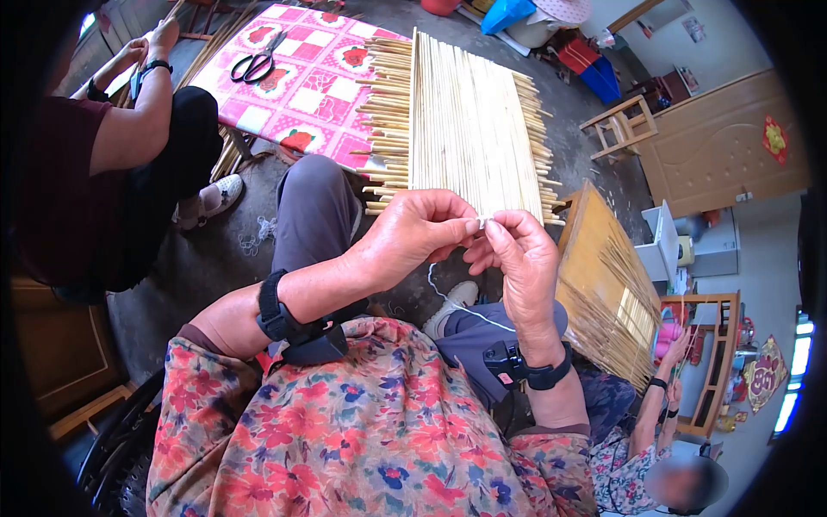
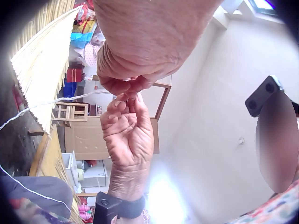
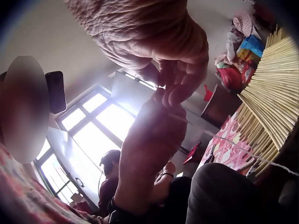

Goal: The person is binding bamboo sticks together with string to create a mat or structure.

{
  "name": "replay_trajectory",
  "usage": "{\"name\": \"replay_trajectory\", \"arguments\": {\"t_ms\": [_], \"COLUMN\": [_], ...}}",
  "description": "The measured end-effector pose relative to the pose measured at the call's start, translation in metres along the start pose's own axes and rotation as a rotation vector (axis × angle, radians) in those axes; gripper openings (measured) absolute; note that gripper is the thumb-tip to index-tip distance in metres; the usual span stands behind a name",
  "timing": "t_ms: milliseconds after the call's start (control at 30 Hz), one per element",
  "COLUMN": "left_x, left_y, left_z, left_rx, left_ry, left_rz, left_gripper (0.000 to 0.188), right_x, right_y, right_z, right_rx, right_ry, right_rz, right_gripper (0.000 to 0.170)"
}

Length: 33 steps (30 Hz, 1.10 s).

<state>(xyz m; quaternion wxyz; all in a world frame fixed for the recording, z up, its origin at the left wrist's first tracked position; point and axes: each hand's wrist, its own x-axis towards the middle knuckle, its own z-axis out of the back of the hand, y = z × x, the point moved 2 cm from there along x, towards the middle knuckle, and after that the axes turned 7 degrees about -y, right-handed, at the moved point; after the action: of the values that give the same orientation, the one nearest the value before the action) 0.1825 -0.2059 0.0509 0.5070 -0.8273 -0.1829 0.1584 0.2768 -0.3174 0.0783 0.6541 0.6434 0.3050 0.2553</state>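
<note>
My left hand (image 1: pixel 405 231) and right hand (image 1: pixel 527 263) meet fingertip to fingertip at the near end of a mat of pale stalks (image 1: pixel 474 121). Between thumb and fingers each one pinches a thin white string (image 2: pixel 51 101), close to the other's grip. The short bit between the fingertips is mostly hidden by them. From there the string (image 1: pixel 476 318) hangs in a loose curve over my lap toward the right wrist. Rough stalk ends stick out along both long sides of the mat.
Black-handled scissors (image 1: pixel 256 66) lie on a table with a pink checked cloth (image 1: pixel 297 90). To the right, a wooden table (image 1: pixel 579 250) bears loose thin stalks (image 1: pixel 616 310). One person (image 1: pixel 129 129) sits at left, another (image 1: pixel 642 448) at lower right. A wooden stool (image 1: pixel 620 127) stands farther back.
</note>
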Motion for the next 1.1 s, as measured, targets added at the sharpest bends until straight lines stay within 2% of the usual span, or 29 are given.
{"name": "replay_trajectory", "arguments": {"t_ms": [267, 367, 433, 467, 533, 667, 767, 867, 933, 967, 1000, 1067, 1100], "left_x": [-0.001, -0.001, 0.001, 0.001, 0.002, 0.002, 0.002, 0.001, 0.003, 0.003, 0.004, 0.005, 0.004], "left_y": [0.0, -0.002, -0.003, -0.003, -0.001, -0.001, -0.001, -0.002, 0.0, 0.001, 0.003, 0.004, 0.003], "left_z": [0.0, 0.0, 0.001, 0.002, 0.003, 0.003, 0.003, 0.002, 0.002, 0.003, 0.004, 0.003, 0.002], "left_rx": [0.055, 0.061, 0.074, 0.074, 0.05, 0.074, 0.09, 0.115, 0.064, 0.065, 0.025, -0.014, -0.003], "left_ry": [0.006, 0.011, 0.005, 0.003, 0.006, -0.006, 0.005, 0.019, 0.009, 0.007, 0.008, 0.015, 0.008], "left_rz": [-0.042, -0.017, 0.002, 0.001, 0.009, 0.004, 0.013, 0.001, 0.01, 0.01, 0.037, 0.067, 0.065], "left_gripper": [0.014, 0.013, 0.014, 0.014, 0.014, 0.015, 0.015, 0.015, 0.014, 0.014, 0.014, 0.014, 0.014], "right_x": [0.001, -0.001, -0.003, -0.003, -0.003, -0.005, -0.005, -0.004, -0.003, -0.004, -0.005, -0.01, -0.014], "right_y": [0.003, 0.005, 0.006, 0.006, 0.009, 0.008, 0.008, 0.007, 0.013, 0.016, 0.017, 0.02, 0.019], "right_z": [-0.002, -0.003, 0.0, 0.001, 0.002, 0.001, 0.0, 0.002, 0.006, 0.01, 0.01, 0.008, 0.004], "right_rx": [0.034, -0.032, -0.154, -0.155, -0.292, -0.381, -0.37, -0.321, -0.263, -0.285, -0.284, -0.543, -0.566], "right_ry": [-0.008, -0.057, -0.14, -0.138, -0.126, -0.048, -0.055, -0.088, -0.248, -0.262, -0.261, -0.115, -0.092], "right_rz": [-0.01, 0.061, 0.196, 0.196, 0.311, 0.348, 0.293, 0.254, 0.32, 0.367, 0.367, 0.487, 0.447], "right_gripper": [0.012, 0.011, 0.012, 0.012, 0.011, 0.01, 0.009, 0.01, 0.01, 0.011, 0.011, 0.012, 0.014]}}
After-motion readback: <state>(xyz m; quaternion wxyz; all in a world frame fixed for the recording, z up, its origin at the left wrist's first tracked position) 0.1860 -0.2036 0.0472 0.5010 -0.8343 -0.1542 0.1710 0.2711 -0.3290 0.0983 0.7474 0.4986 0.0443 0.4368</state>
